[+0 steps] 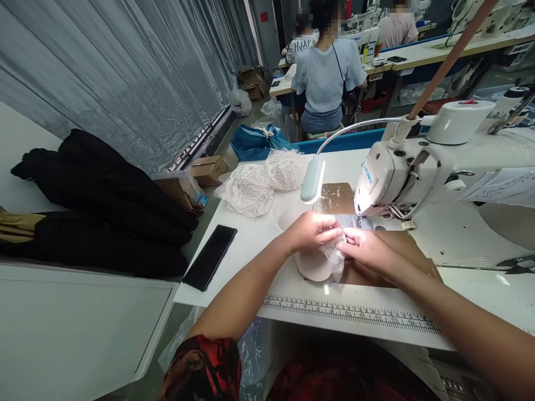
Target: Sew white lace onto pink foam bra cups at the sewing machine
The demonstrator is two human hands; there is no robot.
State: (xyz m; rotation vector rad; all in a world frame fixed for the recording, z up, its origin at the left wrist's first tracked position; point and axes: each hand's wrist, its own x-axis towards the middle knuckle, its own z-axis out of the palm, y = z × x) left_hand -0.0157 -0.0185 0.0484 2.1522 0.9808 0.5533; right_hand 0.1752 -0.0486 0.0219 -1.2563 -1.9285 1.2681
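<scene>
My left hand (pixel 314 230) and my right hand (pixel 363 247) meet in front of the sewing machine (pixel 388 178), fingertips nearly touching. Both pinch the edge of a white lace piece (pixel 336 257), which hangs down between them. Beneath and left of the lace, a pale pink molded cup (pixel 314 266) rests over the white table. The needle area is just behind my fingers, lit by a small lamp (pixel 313 179) on a bendable neck. Two white lace cups (pixel 249 189) lie at the table's back left.
A black phone (pixel 210 257) lies at the table's left edge, and a printed ruler strip (pixel 346 312) runs along the front. Brown board (pixel 388 259) surrounds the machine bed. Beyond, a person (pixel 328 72) sits with their back turned.
</scene>
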